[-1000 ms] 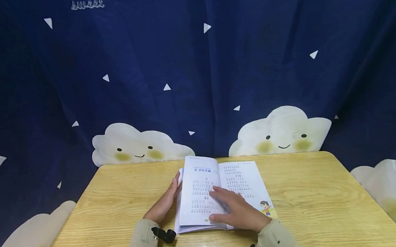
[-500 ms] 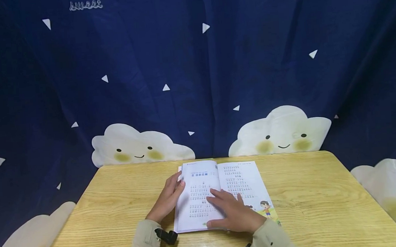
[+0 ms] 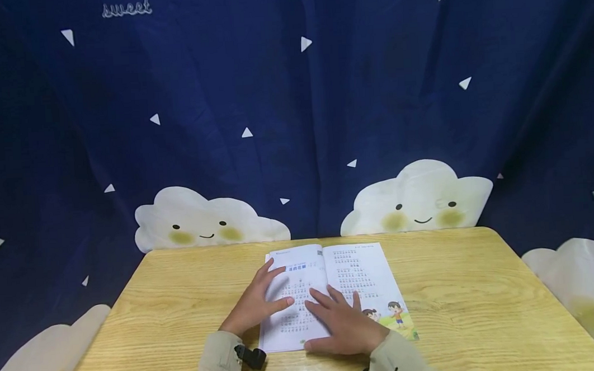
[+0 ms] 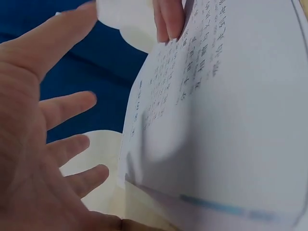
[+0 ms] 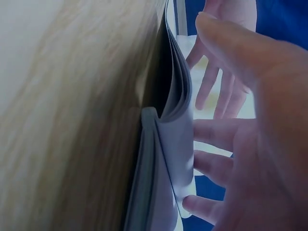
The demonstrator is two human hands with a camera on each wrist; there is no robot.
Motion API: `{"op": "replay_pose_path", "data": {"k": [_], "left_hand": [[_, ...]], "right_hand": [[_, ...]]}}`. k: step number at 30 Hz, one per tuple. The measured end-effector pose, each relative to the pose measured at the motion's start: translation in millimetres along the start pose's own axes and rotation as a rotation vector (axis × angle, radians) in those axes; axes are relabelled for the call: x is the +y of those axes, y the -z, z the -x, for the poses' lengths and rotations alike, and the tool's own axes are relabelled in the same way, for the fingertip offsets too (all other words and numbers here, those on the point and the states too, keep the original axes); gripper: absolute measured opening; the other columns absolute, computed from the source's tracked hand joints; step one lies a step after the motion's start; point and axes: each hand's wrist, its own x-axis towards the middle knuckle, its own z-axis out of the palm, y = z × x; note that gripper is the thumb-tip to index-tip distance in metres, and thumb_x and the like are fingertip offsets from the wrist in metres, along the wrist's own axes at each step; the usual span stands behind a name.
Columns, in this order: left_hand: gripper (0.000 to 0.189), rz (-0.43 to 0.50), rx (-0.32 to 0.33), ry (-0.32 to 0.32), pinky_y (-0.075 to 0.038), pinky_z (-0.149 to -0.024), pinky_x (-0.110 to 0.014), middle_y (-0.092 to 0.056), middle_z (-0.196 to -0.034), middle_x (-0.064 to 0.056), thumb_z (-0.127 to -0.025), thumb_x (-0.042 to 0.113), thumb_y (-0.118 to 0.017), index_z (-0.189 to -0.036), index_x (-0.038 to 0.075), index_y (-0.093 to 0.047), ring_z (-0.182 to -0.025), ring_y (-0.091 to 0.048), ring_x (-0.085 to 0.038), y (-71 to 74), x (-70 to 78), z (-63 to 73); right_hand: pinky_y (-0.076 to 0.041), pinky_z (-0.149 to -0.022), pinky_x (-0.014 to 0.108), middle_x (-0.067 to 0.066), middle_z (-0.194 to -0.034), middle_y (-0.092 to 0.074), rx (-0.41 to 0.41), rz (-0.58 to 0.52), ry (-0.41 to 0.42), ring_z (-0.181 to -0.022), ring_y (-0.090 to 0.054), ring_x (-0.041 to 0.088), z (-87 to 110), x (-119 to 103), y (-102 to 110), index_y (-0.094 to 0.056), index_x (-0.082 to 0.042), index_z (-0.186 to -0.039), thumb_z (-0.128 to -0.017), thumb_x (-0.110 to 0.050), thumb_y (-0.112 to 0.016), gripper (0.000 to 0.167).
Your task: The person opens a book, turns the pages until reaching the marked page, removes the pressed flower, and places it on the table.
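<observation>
An open book (image 3: 353, 261) with printed text lies on the table, a drawing of two children at the lower right of its right page. Over the left page (image 3: 293, 256) my left hand (image 3: 256, 301) is spread, thumb pointing right; in the left wrist view the hand (image 4: 29, 144) appears slightly apart from the paper (image 4: 245, 120). My right hand (image 3: 343, 324) rests across the spine area, fingers spread. From the right wrist, its fingertips (image 5: 192, 202) touch the arched pages (image 5: 175, 134) near the binding. Neither hand grips anything.
The light wooden table (image 3: 464, 300) extends on both sides of the book. Behind it hangs a dark blue curtain (image 3: 292, 96) with white triangles and smiling clouds. A black wrist strap (image 3: 250, 357) sits on the left sleeve.
The lifted left page has settled down flatter. My left hand has moved from the book's left edge onto the page, its fingers spreading. My right hand has shifted slightly left.
</observation>
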Motion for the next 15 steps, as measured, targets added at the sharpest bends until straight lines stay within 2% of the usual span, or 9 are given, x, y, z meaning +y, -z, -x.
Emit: {"op": "replay_pose_path", "data": {"k": [7, 15], "left_hand": [[0.087, -0.131, -0.131, -0.046, -0.002, -0.103, -0.076, -0.016, -0.161, -0.006, -0.073, 0.055, -0.077, -0.147, 0.025, -0.042, -0.146, -0.01, -0.037, -5.9, -0.3, 0.1], [0.093, -0.224, -0.223, -0.045, 0.008, -0.102, -0.075, -0.021, -0.159, -0.006, -0.069, 0.064, -0.075, -0.148, 0.029, -0.04, -0.146, -0.006, -0.04, -11.4, 2.4, 2.0]], "right_hand": [[-0.012, -0.097, 0.081, 0.002, -0.158, -0.027, -0.032, 0.053, -0.014, -0.143, -0.02, 0.041, -1.1, -2.1, -1.6, -0.04, -0.021, -0.148, -0.081, -0.076, -0.049, 0.087], [-0.012, -0.099, 0.08, 0.001, -0.159, -0.025, -0.057, 0.066, -0.026, -0.144, -0.018, 0.04, -0.5, -2.3, -1.4, -0.037, -0.021, -0.15, -0.082, -0.078, -0.045, 0.089]]}}
